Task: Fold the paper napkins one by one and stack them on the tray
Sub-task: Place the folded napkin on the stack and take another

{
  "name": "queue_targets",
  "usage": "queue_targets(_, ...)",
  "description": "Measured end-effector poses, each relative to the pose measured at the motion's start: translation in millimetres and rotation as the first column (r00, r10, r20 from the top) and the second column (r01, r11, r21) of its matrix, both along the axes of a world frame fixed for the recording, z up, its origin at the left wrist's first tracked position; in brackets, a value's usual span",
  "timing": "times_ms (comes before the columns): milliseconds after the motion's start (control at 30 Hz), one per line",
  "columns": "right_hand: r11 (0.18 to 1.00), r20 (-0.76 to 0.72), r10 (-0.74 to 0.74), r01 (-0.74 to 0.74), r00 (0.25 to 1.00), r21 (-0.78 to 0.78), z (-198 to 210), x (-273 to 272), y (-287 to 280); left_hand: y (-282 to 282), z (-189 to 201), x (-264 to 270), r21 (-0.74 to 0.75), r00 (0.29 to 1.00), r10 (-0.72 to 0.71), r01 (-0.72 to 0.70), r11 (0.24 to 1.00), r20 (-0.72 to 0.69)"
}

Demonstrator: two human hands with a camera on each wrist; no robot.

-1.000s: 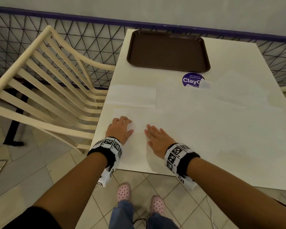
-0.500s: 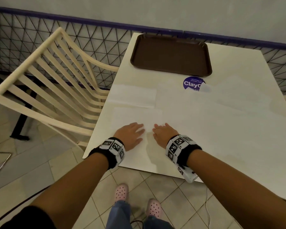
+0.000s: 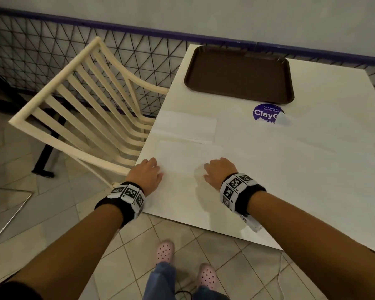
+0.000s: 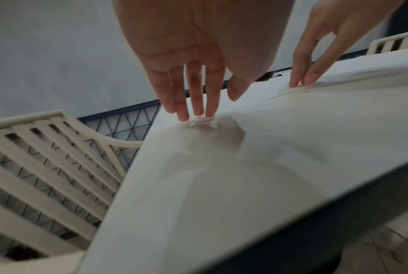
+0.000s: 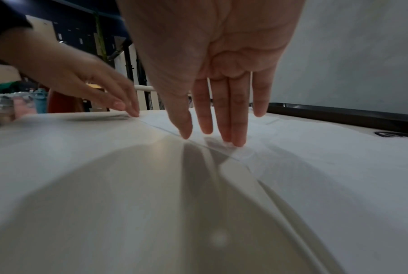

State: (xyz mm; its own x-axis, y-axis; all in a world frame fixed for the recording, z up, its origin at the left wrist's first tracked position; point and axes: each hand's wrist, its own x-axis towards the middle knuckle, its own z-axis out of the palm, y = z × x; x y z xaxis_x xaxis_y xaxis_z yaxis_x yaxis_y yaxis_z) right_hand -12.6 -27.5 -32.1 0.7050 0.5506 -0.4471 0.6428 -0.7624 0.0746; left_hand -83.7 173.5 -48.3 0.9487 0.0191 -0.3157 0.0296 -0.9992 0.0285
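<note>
Nearest the person, both hands sit on the near edge of one paper napkin (image 3: 188,156) that lies flat on the white surface (image 3: 290,191). The left hand (image 3: 146,174) has its fingers nearly straight, tips pressing down on the napkin's near left corner, where the paper is bunched into a small wrinkle under the fingertips (image 4: 196,118); it presses rather than grips. The right hand (image 3: 220,171) is likewise flat-fingered, its fingertips (image 5: 235,142) touching the napkin's near right part, with nothing closed inside it.

The napkin stretches away from the hands, its long axis running left to right across the person's front, so both hands reach the near edge about equally, one at each end. My reading is that the fold turns on this: the near edge would have to be lifted and carried away from the body over to the far edge.

Just beyond this napkin, on its far left side, lies a second napkin (image 3: 186,127); more white sheets seem to spread to the right, though their edges are faint against the surface. Beyond those is a round purple sticker (image 3: 266,112), and farthest, straight beyond the napkin, the brown tray (image 3: 238,72), which holds no napkins yet.
</note>
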Motion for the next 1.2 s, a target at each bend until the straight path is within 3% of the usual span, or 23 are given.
queue_targets(133,0.997,-0.005,0.060,-0.060,0.998,0.039,-5.9,3.2,14.3,-11.1,2.6,22.2,-0.048,0.986,-0.161,0.159,0.986,-0.038)
queue_targets(267,0.998,-0.065,0.028,-0.024,0.998,0.056,-7.5,-0.4,27.2,-19.0,-0.8,38.7,-0.117,0.970,-0.210,0.196,0.974,-0.124)
queue_targets(433,0.998,-0.054,0.007,-0.004,0.998,0.067,-12.6,-1.7,31.3,-23.8,0.0,46.0,-0.020,0.949,-0.289,0.289,0.957,-0.123)
queue_targets(567,0.991,-0.077,-0.081,0.089,0.994,0.104,-8.3,0.0,35.9,-27.6,3.0,49.6,0.059,0.936,-0.351,0.350,0.935,0.006)
queue_targets(667,0.986,-0.079,-0.110,0.119,0.991,0.116,-2.6,-1.1,35.3,-21.4,-1.1,53.2,0.040,0.920,-0.380,0.385,0.922,-0.095)
queue_targets(767,0.990,0.018,-0.097,0.094,0.995,0.107,2.2,1.5,34.2,-7.6,3.8,63.5,0.003,0.909,-0.414,0.415,0.910,-0.053)
queue_targets(967,0.961,0.098,-0.213,0.190,0.972,0.202,40.4,39.2,30.2,34.1,49.4,102.2,-0.011,0.881,-0.473,0.473,0.881,-0.018)
queue_targets(1200,0.926,0.189,-0.323,0.269,0.927,0.264,85.6,106.4,48.2,62.3,112.6,166.7,0.000,0.922,-0.361,0.365,0.931,0.142)
